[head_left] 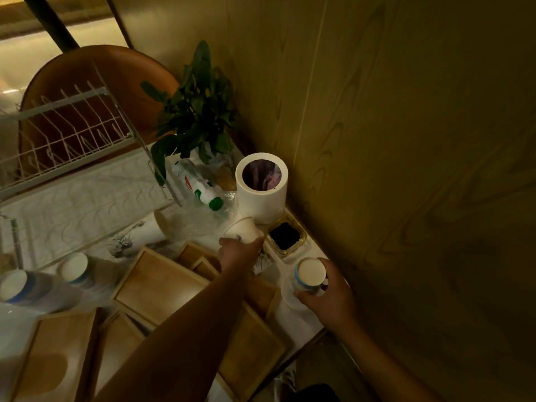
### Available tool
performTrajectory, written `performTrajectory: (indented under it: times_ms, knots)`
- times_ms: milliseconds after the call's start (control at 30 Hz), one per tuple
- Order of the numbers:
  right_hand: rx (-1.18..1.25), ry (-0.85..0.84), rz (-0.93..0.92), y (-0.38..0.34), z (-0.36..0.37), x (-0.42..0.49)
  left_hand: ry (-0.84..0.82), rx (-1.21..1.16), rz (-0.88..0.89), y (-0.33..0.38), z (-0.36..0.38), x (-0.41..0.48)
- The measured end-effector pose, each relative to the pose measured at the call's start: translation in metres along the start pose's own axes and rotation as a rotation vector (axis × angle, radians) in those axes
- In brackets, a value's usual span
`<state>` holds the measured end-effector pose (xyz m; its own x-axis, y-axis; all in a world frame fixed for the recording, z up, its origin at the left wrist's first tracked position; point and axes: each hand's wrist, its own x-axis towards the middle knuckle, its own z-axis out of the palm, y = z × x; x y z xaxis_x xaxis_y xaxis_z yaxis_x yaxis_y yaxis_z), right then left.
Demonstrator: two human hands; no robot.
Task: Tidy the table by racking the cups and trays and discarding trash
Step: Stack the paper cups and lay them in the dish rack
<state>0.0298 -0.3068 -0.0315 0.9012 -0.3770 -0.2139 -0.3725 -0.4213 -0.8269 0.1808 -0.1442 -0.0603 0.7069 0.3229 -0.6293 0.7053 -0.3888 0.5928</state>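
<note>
1. Dim yellow light is falling on a corner: wood-grain wall (406, 140) closing the right side, cloth-covered worktop (87, 192) running left under a white wire rack (66, 134).
2. Left hand (240, 252) is grasping a paper cup (242, 229), fingers curling round its wall, its mouth tilting toward the white bin (261, 201) standing just beyond it.
3. Right hand (327, 294) is holding a blue-banded cup (309, 275) base-up at the near right edge, fingers wrapping its side.
4. A second banded cup (74, 266) and a third (14, 285) are sitting at the near left; wooden trays (156, 285) are overlapping between the arms, none racked.
5. Judgement: the paper cup is going to the bin as trash. Doing this well is meaning centring it over the opening before letting go, while clearing the glass dish (285, 236) to the right and the plastic bottle (200, 187) lying to the left.
6. Hard to make out: whether the paper cup is holding anything; what the dark matter in the dish is; the nearest trays are running off the frame.
</note>
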Motion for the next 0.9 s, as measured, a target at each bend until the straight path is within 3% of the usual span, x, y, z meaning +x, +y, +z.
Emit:
performTrajectory:
  times_ms: [233,500,667,900]
  knots:
    - [0.120,-0.012,0.043,0.002,-0.005,0.006,-0.043,-0.161,-0.053,-0.004,0.003,-0.006]
    - [0.449,0.028,0.154,-0.020,-0.014,0.015,-0.243,-0.652,-0.007,-0.021,-0.049,-0.051]
    - [0.668,-0.021,0.074,-0.065,-0.020,0.013,-0.258,-0.491,0.326,-0.046,-0.101,-0.071]
    - [0.679,-0.214,-0.110,-0.135,-0.008,0.027,-0.181,-0.397,0.438,-0.077,-0.147,-0.085]
